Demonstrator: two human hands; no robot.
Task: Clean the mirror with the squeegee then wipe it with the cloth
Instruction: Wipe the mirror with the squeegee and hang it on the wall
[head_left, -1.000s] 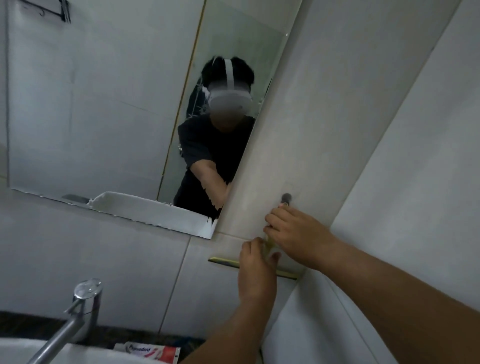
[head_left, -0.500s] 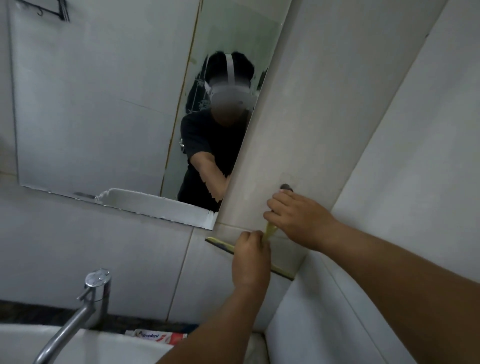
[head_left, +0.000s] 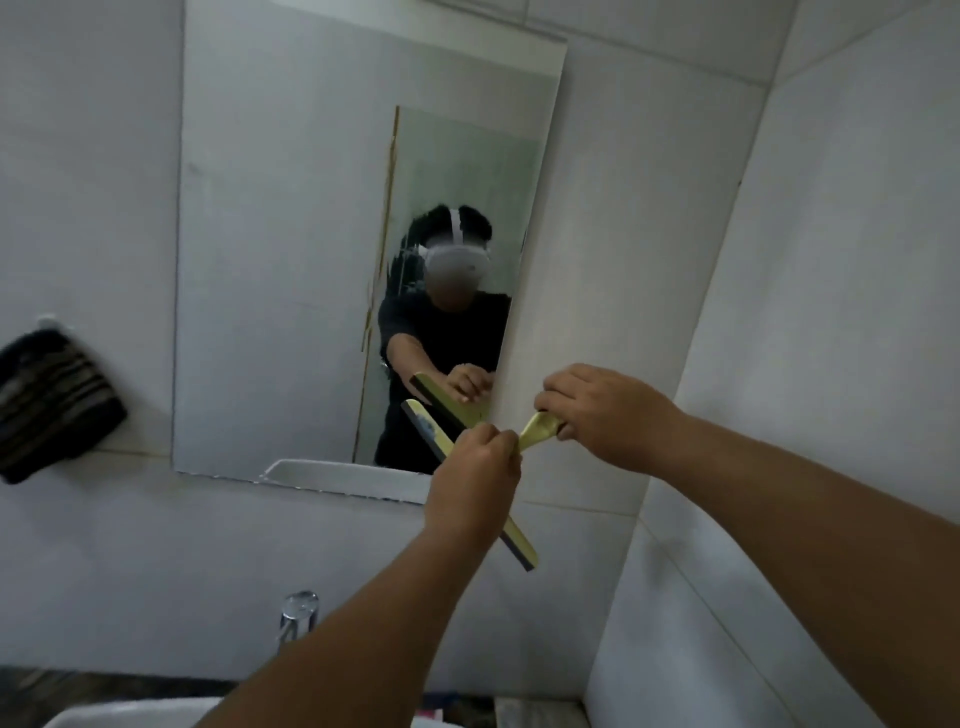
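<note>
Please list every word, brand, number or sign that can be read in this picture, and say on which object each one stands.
None can be read.
Packet at the bottom edge, behind the left forearm: only a pink sliver shows, too blurred to tell any print.
Squeegee, mirror, striped cloth, faucet: no print visible.

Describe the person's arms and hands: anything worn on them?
Both forearms are bare, and the left hand and right hand wear no gloves, rings, watch or bracelet that I can see. In the mirror the reflection shows a black short-sleeved shirt, its sleeve ending above the elbow.
</note>
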